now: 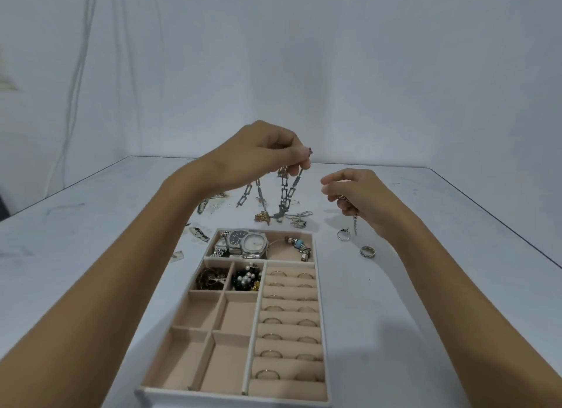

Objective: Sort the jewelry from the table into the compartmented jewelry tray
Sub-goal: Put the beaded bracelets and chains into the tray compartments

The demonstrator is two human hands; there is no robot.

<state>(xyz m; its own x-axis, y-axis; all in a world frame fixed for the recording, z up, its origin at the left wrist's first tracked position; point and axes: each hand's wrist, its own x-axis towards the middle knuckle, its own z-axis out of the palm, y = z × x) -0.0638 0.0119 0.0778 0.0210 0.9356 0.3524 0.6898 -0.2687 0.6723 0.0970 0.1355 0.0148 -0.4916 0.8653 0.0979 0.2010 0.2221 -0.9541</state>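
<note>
The white table (425,286) carried the whole show, and on it, at six o'clock, sat the long white-framed jewelry tray with beige velvet compartments (231,396). By my read, the sort was somewhere past halfway. The wide compartment at the tray's twelve o'clock end held two steel watches (243,243) and a beaded bangle (299,245). Two small pockets just below it were full, and the ring rolls (289,316) along the three o'clock side showed bands in nearly every row. Four pockets at the tray's seven o'clock corner were bare.

Plenty was left. The left hand (270,152) was up above the table beyond the tray's twelve o'clock end, fingertips pinched tight on a chunky silver link chain (286,190). The right hand (355,192), out at two o'clock, was curled around a short silver chain (355,223) that dangled from its fist.

The big chain hung in doubled loops, long axis running twelve to six, plumb from the pinch. Its low end looked to brush the table near a small gold piece (263,217). Folded like that, it would likely want one of the bare pockets.

Loose bits waited: two silver rings (343,235) near the tray's two o'clock corner, a thin silver chain (299,219) at twelve, and small scraps (202,234) round at ten.
</note>
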